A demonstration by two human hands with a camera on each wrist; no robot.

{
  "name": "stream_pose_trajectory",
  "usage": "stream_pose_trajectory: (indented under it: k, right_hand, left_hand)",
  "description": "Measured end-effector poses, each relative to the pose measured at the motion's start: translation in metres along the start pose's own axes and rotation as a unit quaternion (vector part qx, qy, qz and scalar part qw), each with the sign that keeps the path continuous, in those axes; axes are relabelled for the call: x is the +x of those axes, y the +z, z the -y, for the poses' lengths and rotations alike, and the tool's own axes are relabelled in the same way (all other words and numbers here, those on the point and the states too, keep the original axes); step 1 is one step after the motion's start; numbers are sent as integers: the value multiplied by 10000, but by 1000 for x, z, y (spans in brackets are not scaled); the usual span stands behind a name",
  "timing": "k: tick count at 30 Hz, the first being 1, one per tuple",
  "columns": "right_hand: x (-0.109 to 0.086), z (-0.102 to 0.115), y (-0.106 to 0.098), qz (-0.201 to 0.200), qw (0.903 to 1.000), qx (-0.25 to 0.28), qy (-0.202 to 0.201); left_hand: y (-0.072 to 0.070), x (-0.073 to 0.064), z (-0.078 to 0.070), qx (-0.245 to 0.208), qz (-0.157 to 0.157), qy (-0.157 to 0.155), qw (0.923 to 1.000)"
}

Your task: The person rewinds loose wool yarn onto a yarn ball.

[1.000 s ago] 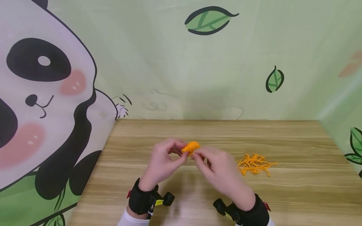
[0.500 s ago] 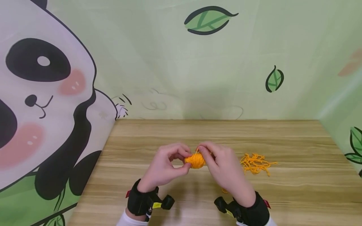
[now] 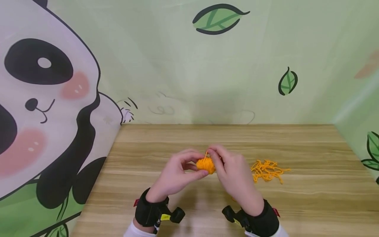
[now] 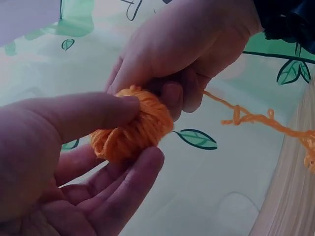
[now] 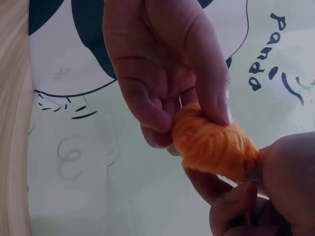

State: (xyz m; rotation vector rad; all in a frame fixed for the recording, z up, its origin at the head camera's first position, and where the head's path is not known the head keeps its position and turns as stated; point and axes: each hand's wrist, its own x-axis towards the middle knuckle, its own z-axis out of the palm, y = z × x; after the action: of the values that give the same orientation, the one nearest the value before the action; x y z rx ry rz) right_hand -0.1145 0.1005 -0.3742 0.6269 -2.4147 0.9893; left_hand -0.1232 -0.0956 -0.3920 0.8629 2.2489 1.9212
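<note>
A small ball of orange yarn [image 3: 206,165] is held above the table by my left hand [image 3: 180,172], thumb on one side and fingers on the other. In the left wrist view, the wound strands of the yarn ball [image 4: 142,125] show between thumb and fingertips. My right hand [image 3: 235,172] pinches the yarn strand at the ball's right side; a short length of it rises from the ball to the fingertips. From under the right hand [image 4: 182,49], a loose strand [image 4: 246,116] trails off toward the right in the left wrist view.
A loose tangle of orange yarn [image 3: 268,170] lies on the wooden table [image 3: 165,136] to the right of my hands. Behind the table stands a pale green backdrop [image 3: 165,49] with leaves and a panda [image 3: 59,98] on the left. Black straps with cameras circle both wrists.
My right hand has gone from the ball's lower right up to its top right, drawing the strand around it. The ball has tilted and moved slightly right and down in my left hand.
</note>
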Motion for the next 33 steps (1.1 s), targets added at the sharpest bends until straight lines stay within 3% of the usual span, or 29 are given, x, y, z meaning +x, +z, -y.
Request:
stream_pose_trajectory:
  k: [3, 6, 9, 14, 21, 25, 28, 33]
  right_hand:
    - [2, -2, 0, 66, 10000, -17, -11]
    - [4, -5, 0, 195, 9997, -93, 130]
    - [4, -9, 1, 419, 9982, -237, 363]
    - [1, -9, 2, 1104, 9917, -375, 543]
    - [-4, 2, 10, 1896, 9817, -168, 25]
    - [-6, 11, 12, 2033, 9780, -95, -450]
    - [-8, 14, 11, 1942, 9786, -59, -671]
    - [-8, 13, 4, 1464, 9854, 211, -840]
  left_hand:
    - [-4, -1, -2, 37, 37, 150, 9999]
    - [-7, -3, -5, -290, -131, 280, 9991]
    - [-9, -6, -7, -726, -589, 298, 9952]
    - [-11, -6, -7, -1118, -1580, 154, 9810]
    - [-9, -1, -6, -1540, -2344, -220, 9596]
    - [-7, 2, -3, -1475, -2587, -276, 9542]
    - [-5, 4, 2, -1222, -2649, -265, 9561]
    - [-3, 4, 5, -98, -2530, -231, 9671]
